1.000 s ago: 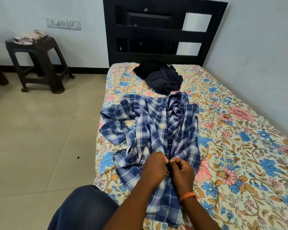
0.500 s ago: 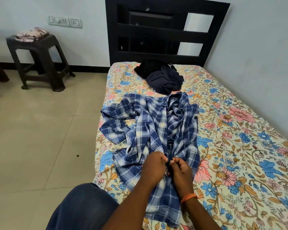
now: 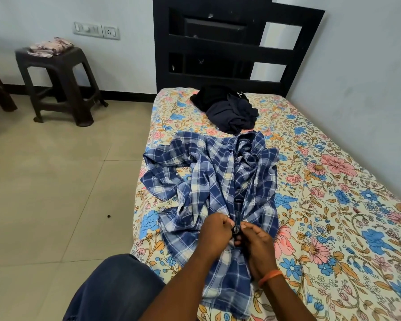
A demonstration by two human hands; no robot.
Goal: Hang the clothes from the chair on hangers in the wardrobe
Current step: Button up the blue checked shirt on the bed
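A blue and white plaid shirt (image 3: 218,172) lies crumpled lengthwise on the bed (image 3: 333,205), collar toward the headboard. My left hand (image 3: 214,235) and my right hand (image 3: 256,239) meet at the shirt's front opening near its lower part, and each pinches one edge of the placket between fingers and thumb. A heap of dark clothes (image 3: 229,110) sits on the bed beyond the collar. No hanger, chair or wardrobe shows in this view.
The black headboard (image 3: 218,42) stands against the far wall, and a wall runs along the bed's right side. A dark plastic stool (image 3: 56,84) with folded floral cloth (image 3: 50,46) stands on the tiled floor at left. My knee (image 3: 116,288) is at the bed's near-left corner.
Both hands have stayed at the shirt's front opening and shifted very slightly up along it. The camera has tilted a little; the shirt lies as before.
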